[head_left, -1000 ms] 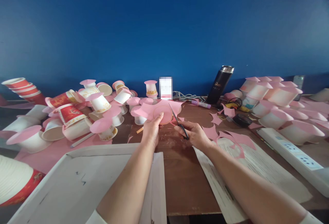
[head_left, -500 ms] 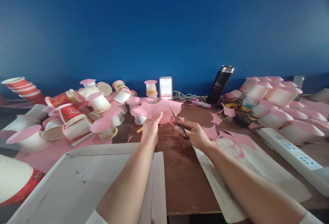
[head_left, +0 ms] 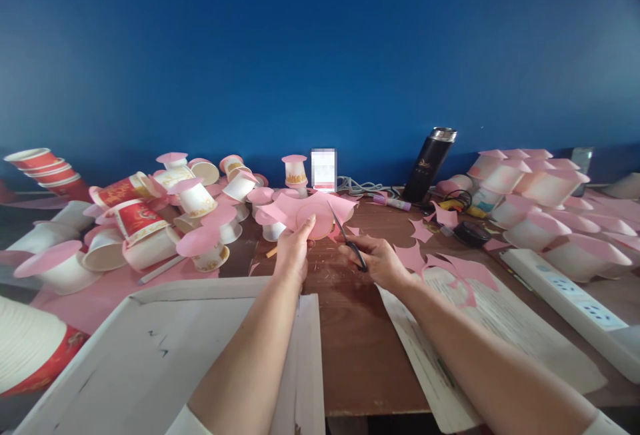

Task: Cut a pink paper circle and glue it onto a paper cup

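Observation:
My left hand (head_left: 295, 245) pinches a pink paper sheet (head_left: 325, 210), thumb on top, near a round outline drawn on it. The rim of something round seems to show under the sheet, but I cannot make out what it is. In my right hand (head_left: 377, 258) are dark-handled scissors (head_left: 356, 253). Their blades point up and to the left, at the right part of the sheet beside the round outline. Pink offcuts (head_left: 421, 230) lie on the brown table (head_left: 370, 348) to the right of my hands.
Paper cups with pink discs (head_left: 197, 200) are heaped at left, behind a white box lid (head_left: 200, 335). A black flask (head_left: 429, 165) leans against the blue wall. More pink-topped cups (head_left: 550, 182), a power strip (head_left: 575, 298) and printed paper (head_left: 515, 328) are at right.
The pink sheet has tilted slightly, with its right edge shifted a little to the right. Both hands keep nearly the same place and grip.

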`<state>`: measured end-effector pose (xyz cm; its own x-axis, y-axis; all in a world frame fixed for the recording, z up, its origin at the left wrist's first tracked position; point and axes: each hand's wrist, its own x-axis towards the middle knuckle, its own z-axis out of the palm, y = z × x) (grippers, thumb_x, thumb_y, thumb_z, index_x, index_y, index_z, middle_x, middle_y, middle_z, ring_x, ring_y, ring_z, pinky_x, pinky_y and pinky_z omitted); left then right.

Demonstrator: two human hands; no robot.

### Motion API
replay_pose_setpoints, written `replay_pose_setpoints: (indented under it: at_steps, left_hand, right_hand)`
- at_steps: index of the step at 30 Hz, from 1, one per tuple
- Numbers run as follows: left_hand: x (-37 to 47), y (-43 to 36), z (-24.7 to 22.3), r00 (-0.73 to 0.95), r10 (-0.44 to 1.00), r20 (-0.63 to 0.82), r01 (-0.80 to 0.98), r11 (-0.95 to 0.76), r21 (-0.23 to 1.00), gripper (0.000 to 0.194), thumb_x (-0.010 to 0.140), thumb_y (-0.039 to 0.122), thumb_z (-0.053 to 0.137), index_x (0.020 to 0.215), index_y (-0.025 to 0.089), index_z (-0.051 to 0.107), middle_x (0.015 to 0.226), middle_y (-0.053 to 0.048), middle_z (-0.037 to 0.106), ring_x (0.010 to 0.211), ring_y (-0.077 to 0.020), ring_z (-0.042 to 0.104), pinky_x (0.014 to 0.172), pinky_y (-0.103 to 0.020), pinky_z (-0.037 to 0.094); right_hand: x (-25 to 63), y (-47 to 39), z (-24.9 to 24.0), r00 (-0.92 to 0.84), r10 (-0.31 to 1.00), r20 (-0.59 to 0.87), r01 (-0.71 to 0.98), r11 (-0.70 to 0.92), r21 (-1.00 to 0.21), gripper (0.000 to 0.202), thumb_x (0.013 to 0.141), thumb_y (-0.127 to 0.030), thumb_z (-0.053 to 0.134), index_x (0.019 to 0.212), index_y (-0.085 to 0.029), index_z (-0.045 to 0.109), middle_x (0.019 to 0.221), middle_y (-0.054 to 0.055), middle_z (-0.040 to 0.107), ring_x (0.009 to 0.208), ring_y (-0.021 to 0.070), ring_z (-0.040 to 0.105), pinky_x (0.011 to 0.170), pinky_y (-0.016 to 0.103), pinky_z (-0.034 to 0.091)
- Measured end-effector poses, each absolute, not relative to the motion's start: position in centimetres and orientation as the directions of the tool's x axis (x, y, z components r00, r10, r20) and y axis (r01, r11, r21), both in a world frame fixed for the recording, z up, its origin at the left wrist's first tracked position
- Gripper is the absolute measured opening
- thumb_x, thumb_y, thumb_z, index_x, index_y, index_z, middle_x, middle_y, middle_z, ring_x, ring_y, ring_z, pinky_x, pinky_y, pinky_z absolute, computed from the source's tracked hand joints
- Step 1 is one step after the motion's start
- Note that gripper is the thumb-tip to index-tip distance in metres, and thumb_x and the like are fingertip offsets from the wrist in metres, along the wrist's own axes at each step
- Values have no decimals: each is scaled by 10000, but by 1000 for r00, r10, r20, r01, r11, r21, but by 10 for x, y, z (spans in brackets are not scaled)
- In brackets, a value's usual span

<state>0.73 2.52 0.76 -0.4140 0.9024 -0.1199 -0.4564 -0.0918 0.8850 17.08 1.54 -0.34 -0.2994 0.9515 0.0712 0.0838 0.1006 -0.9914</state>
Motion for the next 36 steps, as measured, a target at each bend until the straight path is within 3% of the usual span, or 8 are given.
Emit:
replay_pose_setpoints:
  at_steps: [6,11,18,36]
  left_hand:
    - [11,22,9,-402,909,-108,-456,-97,885,374,564,387,842,735,144,615,675,-7,599,582,-106,522,551,-252,410]
    - [13,22,7,-407,912,-47,-440,-151,885,326,600,341,826,789,134,659,786,-70,683,804,-189,645,732,-293,505]
    - [17,22,4,-407,912,57,-374,-224,900,384,622,326,819,928,122,707,960,-99,725,904,-225,664,861,-363,507]
    - [18,23,1,-336,939,75,-421,-222,879,512,612,357,817,1029,95,679,1020,-125,717,989,-261,655,918,-389,491]
  right_hand:
    - [170,12,1,-322,945,54,103,92,-990,530,708,-489,723,1114,-149,703,572,-40,484,524,83,377,513,248,315]
    - [171,10,5,-323,946,41,139,90,-986,532,706,-505,719,1111,-160,708,604,-25,503,547,90,410,530,246,356]
    - [170,11,6,-312,949,47,108,84,-991,539,712,-510,714,1107,-143,706,598,-22,505,556,93,414,525,244,341]
    - [171,8,10,-298,952,64,104,99,-990,502,729,-512,701,1073,-147,715,661,-10,492,600,91,404,530,229,340]
